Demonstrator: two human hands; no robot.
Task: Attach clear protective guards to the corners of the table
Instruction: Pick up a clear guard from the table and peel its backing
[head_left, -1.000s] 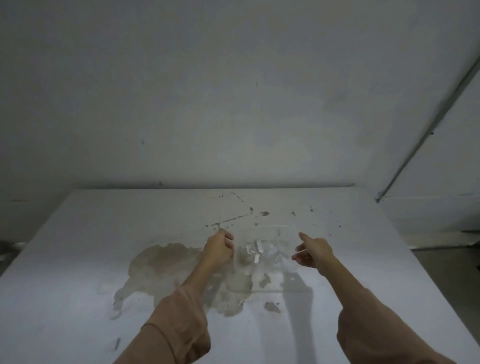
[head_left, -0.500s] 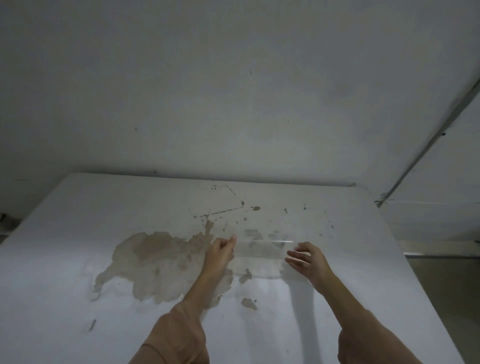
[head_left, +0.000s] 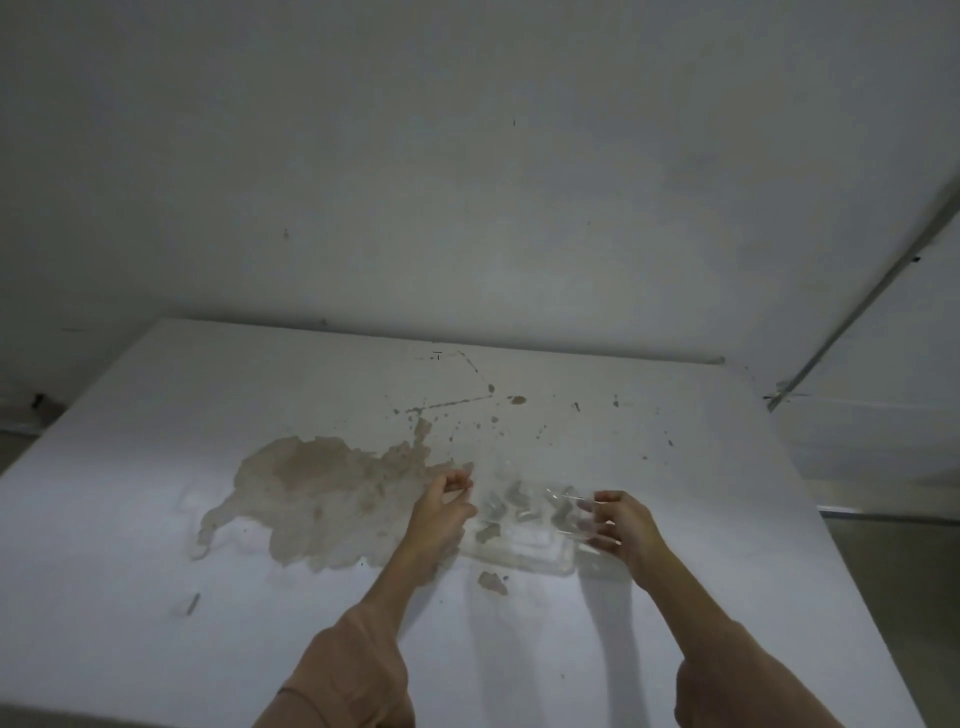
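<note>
Left hand (head_left: 441, 512) pinching clear pack (head_left: 524, 545) at its 9 o'clock edge. Right hand (head_left: 623, 525) gripping the 3 o'clock edge, fingers curled. Pack stretched between both over white worktop (head_left: 727, 493), blurred clear guards (head_left: 511, 499) inside. Brown stain (head_left: 322, 483) at 9 o'clock of left hand.

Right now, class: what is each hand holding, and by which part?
Both hold the clear pack: the left hand pinches its upper left edge, and the right hand grips its right edge.
</note>
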